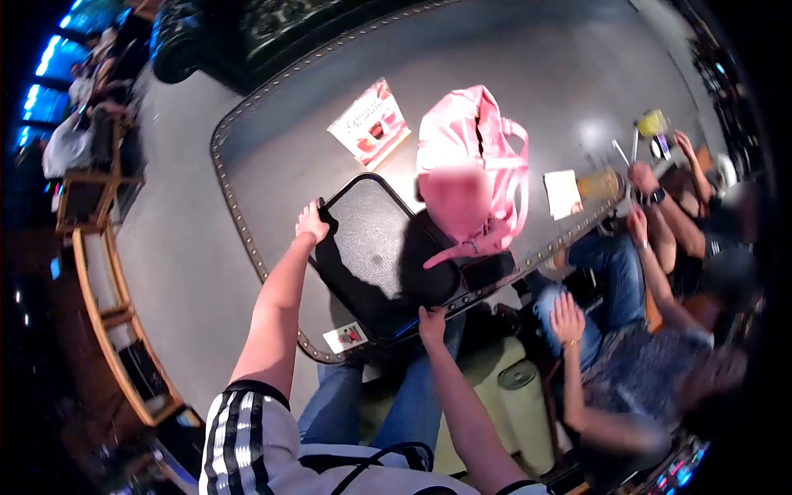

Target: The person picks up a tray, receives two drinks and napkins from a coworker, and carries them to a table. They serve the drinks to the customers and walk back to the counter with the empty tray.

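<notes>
A black tray (363, 235) with a textured grey surface lies on the grey table (289, 124) in front of me. My left hand (312, 221) grips the tray's upper left edge. At the lower right edge of the tray, by the table's rim, my right hand (431, 323) is closed, the fingers partly hidden. Just right of the tray sits a pink bag (454, 132) with its strap hanging down. A dark flat object (488, 271) lies below the bag. Beside the tray's bottom left corner is a small printed card (345, 337).
A folded menu card (371, 124) stands behind the tray. To the right are a white napkin (563, 195), a glass (600, 188) and a yellow drink (652, 124). Seated people (627, 355) line the table's right side. A wooden chair (107, 305) stands at the left.
</notes>
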`<action>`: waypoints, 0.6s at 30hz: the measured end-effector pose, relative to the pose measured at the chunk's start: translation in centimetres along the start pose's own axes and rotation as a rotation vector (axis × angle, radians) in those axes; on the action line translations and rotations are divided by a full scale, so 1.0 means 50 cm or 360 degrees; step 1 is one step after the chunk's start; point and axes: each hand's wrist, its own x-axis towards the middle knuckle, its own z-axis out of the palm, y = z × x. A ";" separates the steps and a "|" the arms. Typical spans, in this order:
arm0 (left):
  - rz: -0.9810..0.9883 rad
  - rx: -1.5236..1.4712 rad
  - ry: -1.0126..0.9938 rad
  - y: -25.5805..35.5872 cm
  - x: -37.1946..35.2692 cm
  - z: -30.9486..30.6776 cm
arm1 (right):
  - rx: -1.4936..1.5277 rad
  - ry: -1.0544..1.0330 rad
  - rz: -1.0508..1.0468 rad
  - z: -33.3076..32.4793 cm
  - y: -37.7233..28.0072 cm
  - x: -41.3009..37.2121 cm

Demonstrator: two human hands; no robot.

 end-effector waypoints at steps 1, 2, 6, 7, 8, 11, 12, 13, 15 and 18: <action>-0.0040 -0.0007 -0.0022 -0.001 0.016 0.011 | 0.0015 0.0071 0.0023 0.023 0.011 0.001; -0.0090 -0.0021 -0.0033 -0.002 0.026 0.019 | 0.0065 0.0118 0.0009 0.043 0.017 0.005; 0.0136 0.0105 0.0178 -0.048 0.039 0.035 | -0.0122 0.0350 -0.0087 0.096 0.012 0.004; 0.0169 0.0115 0.0178 -0.063 0.045 0.032 | -0.0363 0.0574 -0.0193 0.099 -0.008 -0.014; 0.0215 0.0152 0.0050 -0.080 0.053 0.024 | -0.0574 0.0764 -0.0099 0.095 -0.026 -0.030; 0.0390 0.0092 -0.0042 -0.144 0.057 0.020 | -0.0704 0.1110 0.0205 0.100 -0.049 -0.052; 0.0432 0.0041 -0.0137 -0.161 0.055 0.016 | -0.0494 0.0963 0.0308 0.098 -0.034 -0.049; 0.0482 -0.0012 -0.0229 -0.172 0.053 0.013 | -0.0473 0.1002 0.0337 0.100 -0.020 -0.049; 0.0766 -0.0619 -0.0247 -0.220 0.054 0.039 | -0.0204 0.0820 0.0416 0.089 0.000 -0.037; 0.0922 -0.1110 -0.0362 -0.260 0.053 0.057 | -0.0219 0.0761 0.0512 0.061 -0.016 -0.046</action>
